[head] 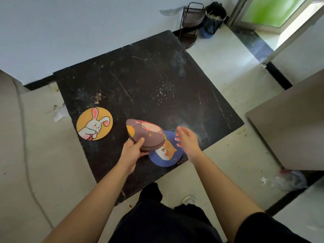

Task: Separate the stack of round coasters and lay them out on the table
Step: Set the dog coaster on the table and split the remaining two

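Note:
My left hand [132,151] grips a stack of round coasters [145,135] by its near edge and holds it tilted above the black table [149,81]. The top coaster is mauve with a cartoon figure. An orange coaster with a white rabbit [94,123] lies flat on the table at the left. A blue coaster with an orange dog [166,152] lies flat near the table's front edge, partly under the stack. My right hand [187,142] hovers just above the blue coaster's right side, fingers spread, holding nothing.
The table's far half is bare and scratched. A black wire rack [190,23] and a dark bag [213,19] stand beyond the far corner. A beige board [289,123] lies to the right, and pale floor surrounds the table.

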`<state>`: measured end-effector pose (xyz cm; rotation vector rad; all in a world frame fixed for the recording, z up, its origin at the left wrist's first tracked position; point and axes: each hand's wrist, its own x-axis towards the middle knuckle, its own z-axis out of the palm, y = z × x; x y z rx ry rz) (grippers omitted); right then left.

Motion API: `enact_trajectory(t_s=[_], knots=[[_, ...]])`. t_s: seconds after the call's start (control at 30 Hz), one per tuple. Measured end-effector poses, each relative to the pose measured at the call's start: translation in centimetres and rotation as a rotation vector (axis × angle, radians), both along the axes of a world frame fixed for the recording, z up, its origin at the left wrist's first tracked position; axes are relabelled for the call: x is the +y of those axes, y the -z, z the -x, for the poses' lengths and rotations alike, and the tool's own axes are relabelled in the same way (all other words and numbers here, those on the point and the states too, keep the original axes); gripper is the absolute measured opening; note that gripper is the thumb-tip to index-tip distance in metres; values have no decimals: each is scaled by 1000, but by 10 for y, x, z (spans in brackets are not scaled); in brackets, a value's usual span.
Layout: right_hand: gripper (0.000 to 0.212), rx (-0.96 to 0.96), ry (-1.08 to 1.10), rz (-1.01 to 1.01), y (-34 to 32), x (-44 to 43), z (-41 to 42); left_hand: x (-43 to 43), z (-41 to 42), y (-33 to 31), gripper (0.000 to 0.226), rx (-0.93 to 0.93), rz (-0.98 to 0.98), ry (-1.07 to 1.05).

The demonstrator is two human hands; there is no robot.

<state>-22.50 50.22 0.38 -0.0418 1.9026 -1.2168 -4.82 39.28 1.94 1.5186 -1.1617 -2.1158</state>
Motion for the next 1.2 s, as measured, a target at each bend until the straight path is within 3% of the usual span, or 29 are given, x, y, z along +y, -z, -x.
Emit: enact_trajectory(t_s=[0.07,0.13,0.27,0.37,0.53,0.63,0.77,0.97,1.2], knots=[[51,-21,-22,-35,-9,-6,11,-9,15,-8,22,29,-36,64],[61,-69,-67,-73,-18,-6,19,-14,28,-12,19,37,-43,102],[36,48,-14,27,-36,8,37,-14,63,-19,19,127,-81,205],[43,195,93,40,-47,22,56,-6,93,-26,18,157,-165,197],[29,274,185,144,-57,41,91,16,145,-34,65,273,-463,129],[12,316,242,92,-53,57,122,28,182,-35,62,318,-542,5],[6,504,170,-19,-38,88,176,49,239,-31,54,299,-497,-41],[8,190,291,152,-27,148,288,99,332,-27,52,193,-360,-194],[12,76,268,262,-57,177,406,151,417,-50,39,140,-263,-398]])
